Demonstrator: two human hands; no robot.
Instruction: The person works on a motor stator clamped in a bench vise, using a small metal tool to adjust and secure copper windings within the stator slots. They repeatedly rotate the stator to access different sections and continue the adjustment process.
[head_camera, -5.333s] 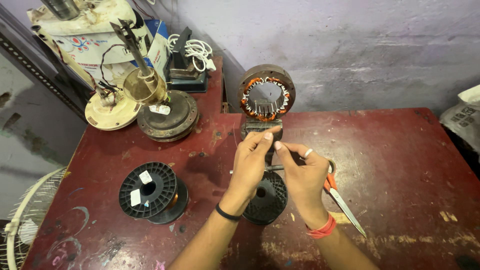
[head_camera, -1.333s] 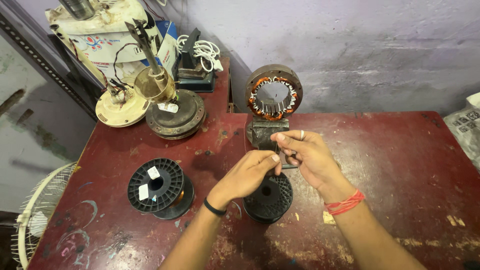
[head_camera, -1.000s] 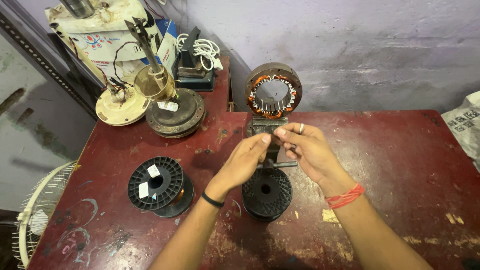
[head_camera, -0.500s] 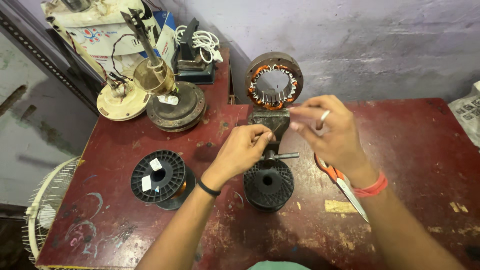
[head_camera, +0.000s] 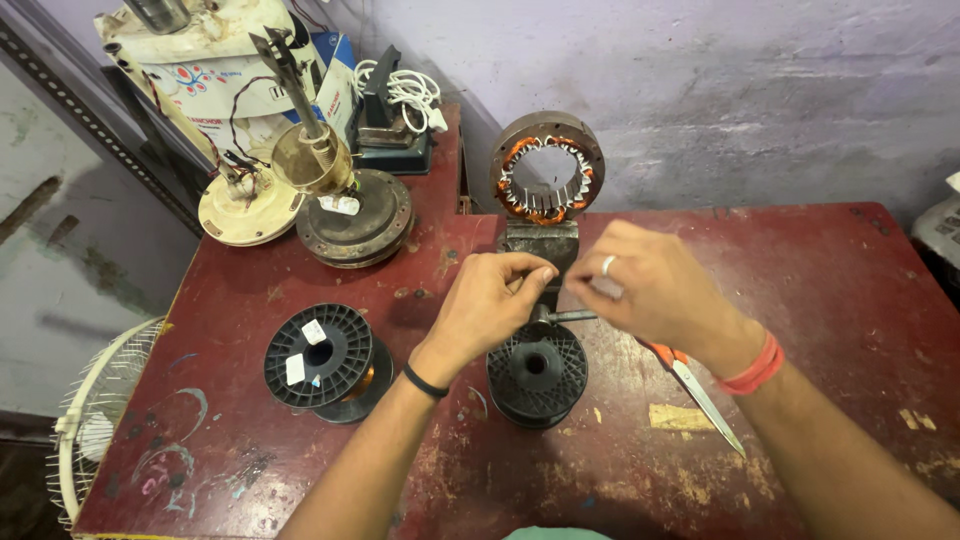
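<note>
We look down on a worn red table (head_camera: 830, 300). At centre frame our left hand (head_camera: 490, 305) and right hand (head_camera: 650, 290) meet, fingertips pinched shut — on something too fine to make out (perhaps wire). Just below sits a black spool (head_camera: 537, 372); above stands the stator ring (head_camera: 548, 167), its copper coils already in place. Scissors (head_camera: 690, 380) lie untouched at right.

Scissors (head_camera: 700, 385) handles hidden under right hand (head_camera: 655, 290), fan guard (head_camera: 95, 410) cut off left
</note>
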